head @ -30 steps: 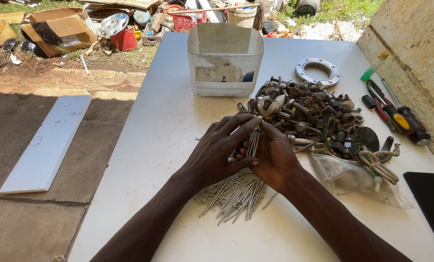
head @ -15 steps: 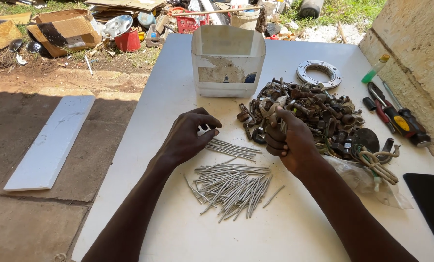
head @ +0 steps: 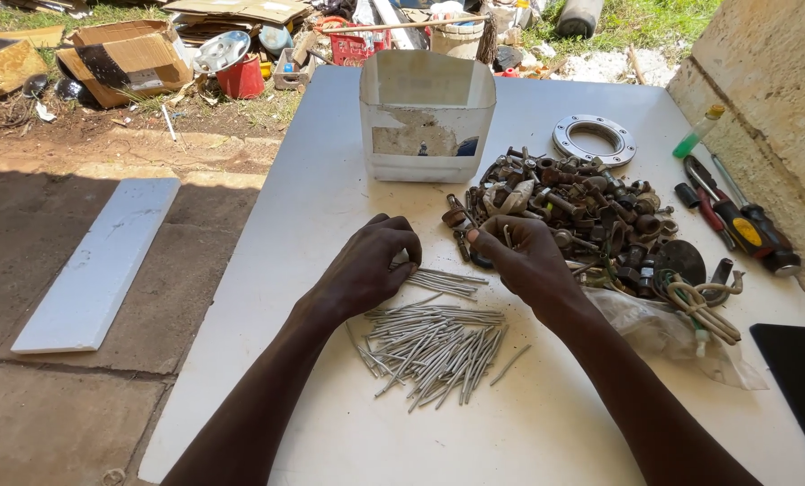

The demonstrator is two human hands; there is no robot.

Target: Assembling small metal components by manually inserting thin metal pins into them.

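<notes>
A single camera on the person's head is looking steeply down and forward, sitting close above the white worktop (head: 330,189), yard beyond.

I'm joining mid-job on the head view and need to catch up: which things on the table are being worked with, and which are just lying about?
In hand:
left hand on a small bundle of nails
nail pile
right hand at the heap of rusty hardware

Lying about:
cut plastic container
metal ring
screwdrivers
plastic bag

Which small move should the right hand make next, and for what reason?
Probably the right hand should pick one more nail from the hardware heap and carry it to the nail pile, because its fingertips already rest at the heap's edge, while the left hand rests on a small bunch of nails.
</notes>
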